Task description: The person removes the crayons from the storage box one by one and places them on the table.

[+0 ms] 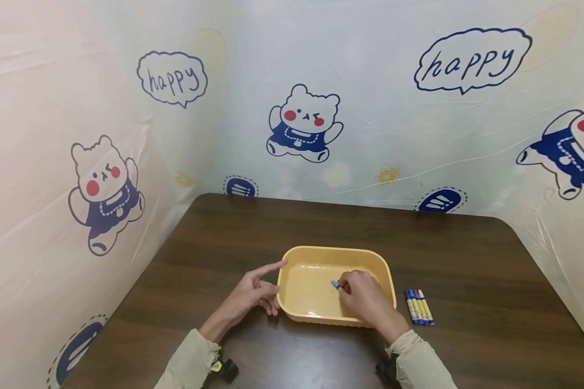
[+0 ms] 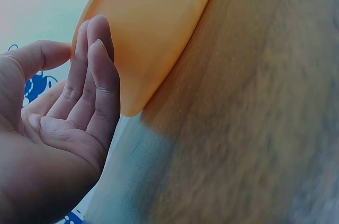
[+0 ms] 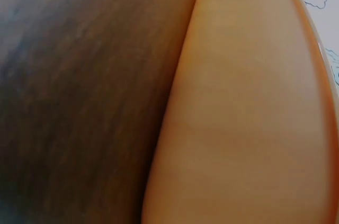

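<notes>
The hands work at the lower centre of the head view. The left hand (image 1: 253, 294) rests on the tabletop just left of the tub, fingers relaxed and mostly straight, the forefinger reaching to the tub's upper left rim; it holds nothing. The right hand (image 1: 367, 300) is curled over the tub's right half, its fingers pinched on a blue marker (image 1: 336, 283) whose tip pokes out to the left, above the tub floor.

Largest first: the printed backdrop (image 1: 302, 124) with bears and "happy" bubbles fills the upper frame. Below it lies the dark wooden tabletop (image 1: 467, 259). At its centre sits the yellow tub (image 1: 316, 254), shallow and otherwise bare. Just right of the tub, apart from it, a row of markers (image 1: 420, 307) lies side by side.

The step in hand looks like setting the marker into the tub. To do it well, I judge the right hand should lower the marker near the floor before the fingers part, so it does not bounce or roll, while the left hand steadies the rim against sliding.
</notes>
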Demonstrator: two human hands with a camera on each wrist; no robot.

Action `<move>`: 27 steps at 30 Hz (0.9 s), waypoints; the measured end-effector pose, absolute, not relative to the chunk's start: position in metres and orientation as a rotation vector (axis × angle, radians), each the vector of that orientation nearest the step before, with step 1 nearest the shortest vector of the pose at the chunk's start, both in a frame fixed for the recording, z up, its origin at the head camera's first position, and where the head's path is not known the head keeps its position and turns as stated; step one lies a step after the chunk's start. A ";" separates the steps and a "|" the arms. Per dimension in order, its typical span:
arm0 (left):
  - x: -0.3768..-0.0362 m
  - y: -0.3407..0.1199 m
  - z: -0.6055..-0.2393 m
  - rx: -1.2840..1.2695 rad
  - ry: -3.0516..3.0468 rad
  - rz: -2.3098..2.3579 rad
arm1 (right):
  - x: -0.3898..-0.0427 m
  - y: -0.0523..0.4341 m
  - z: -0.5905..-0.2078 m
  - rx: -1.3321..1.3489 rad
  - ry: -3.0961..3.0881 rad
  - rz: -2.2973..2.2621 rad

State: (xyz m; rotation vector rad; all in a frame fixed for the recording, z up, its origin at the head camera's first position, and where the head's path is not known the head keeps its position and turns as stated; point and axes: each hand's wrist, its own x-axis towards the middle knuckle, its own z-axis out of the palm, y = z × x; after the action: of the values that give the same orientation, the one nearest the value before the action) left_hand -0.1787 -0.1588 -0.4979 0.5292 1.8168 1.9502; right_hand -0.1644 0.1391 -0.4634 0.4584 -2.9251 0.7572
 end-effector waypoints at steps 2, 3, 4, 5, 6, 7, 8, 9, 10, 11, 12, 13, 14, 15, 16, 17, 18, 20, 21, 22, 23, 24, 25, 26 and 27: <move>-0.179 -0.159 -0.497 0.527 1.820 1.949 | -0.165 0.138 -0.464 0.469 -2.917 0.731; -0.179 -0.159 -0.497 0.526 1.820 1.948 | -0.165 0.138 -0.465 0.480 -2.909 0.711; -0.179 -0.159 -0.497 0.521 1.822 1.946 | -0.164 0.138 -0.465 0.483 -2.907 0.700; -0.179 -0.159 -0.497 0.517 1.822 1.945 | -0.164 0.137 -0.466 0.484 -2.909 0.685; -0.179 -0.159 -0.497 0.515 1.823 1.944 | -0.164 0.137 -0.466 0.485 -2.908 0.671; -0.179 -0.159 -0.497 0.512 1.823 1.944 | -0.164 0.137 -0.466 0.486 -2.905 0.661; -0.179 -0.159 -0.497 0.510 1.822 1.944 | -0.163 0.137 -0.467 0.488 -2.901 0.647; -0.179 -0.159 -0.498 0.515 1.820 1.946 | -0.163 0.137 -0.466 0.490 -2.900 0.643; -0.179 -0.159 -0.498 0.522 1.817 1.947 | -0.163 0.137 -0.466 0.489 -2.902 0.640; -0.179 -0.159 -0.498 0.529 1.814 1.950 | -0.163 0.137 -0.466 0.490 -2.904 0.632; -0.179 -0.159 -0.498 0.536 1.812 1.953 | -0.162 0.138 -0.466 0.490 -2.907 0.630; -0.178 -0.159 -0.497 0.542 1.811 1.955 | -0.162 0.138 -0.466 0.491 -2.911 0.626; -0.178 -0.159 -0.497 0.548 1.811 1.954 | -0.162 0.138 -0.466 0.491 -2.917 0.625; -0.178 -0.159 -0.497 0.552 1.811 1.955 | -0.162 0.138 -0.466 0.491 -2.926 0.626; -0.178 -0.159 -0.497 0.550 1.815 1.953 | -0.162 0.139 -0.466 0.492 -2.930 0.622; -0.178 -0.158 -0.497 0.547 1.818 1.951 | -0.161 0.139 -0.465 0.492 -2.937 0.616; -0.178 -0.158 -0.496 0.545 1.820 1.949 | -0.161 0.139 -0.465 0.495 -2.939 0.610; -0.179 -0.158 -0.496 0.544 1.828 1.943 | -0.161 0.139 -0.465 0.503 -2.937 0.594; -0.179 -0.158 -0.496 0.542 1.828 1.942 | -0.161 0.140 -0.465 0.508 -2.934 0.589; -0.179 -0.158 -0.496 0.542 1.828 1.942 | -0.161 0.140 -0.465 0.513 -2.931 0.582; -0.179 -0.158 -0.496 0.543 1.828 1.940 | -0.161 0.140 -0.465 0.518 -2.929 0.575; -0.179 -0.158 -0.497 0.543 1.829 1.939 | -0.161 0.140 -0.465 0.523 -2.927 0.570; -0.179 -0.158 -0.497 0.542 1.830 1.937 | -0.161 0.140 -0.465 0.529 -2.927 0.567; -0.179 -0.158 -0.497 0.539 1.828 1.936 | -0.160 0.140 -0.465 0.538 -2.925 0.568; -0.179 -0.158 -0.496 0.533 1.827 1.936 | -0.160 0.139 -0.465 0.548 -2.925 0.569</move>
State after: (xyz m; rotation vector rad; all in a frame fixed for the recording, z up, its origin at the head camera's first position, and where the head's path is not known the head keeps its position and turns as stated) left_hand -0.1787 -0.1578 -0.4963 0.5334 1.8270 1.9362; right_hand -0.1603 0.1394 -0.4649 0.5478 -2.9251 0.5691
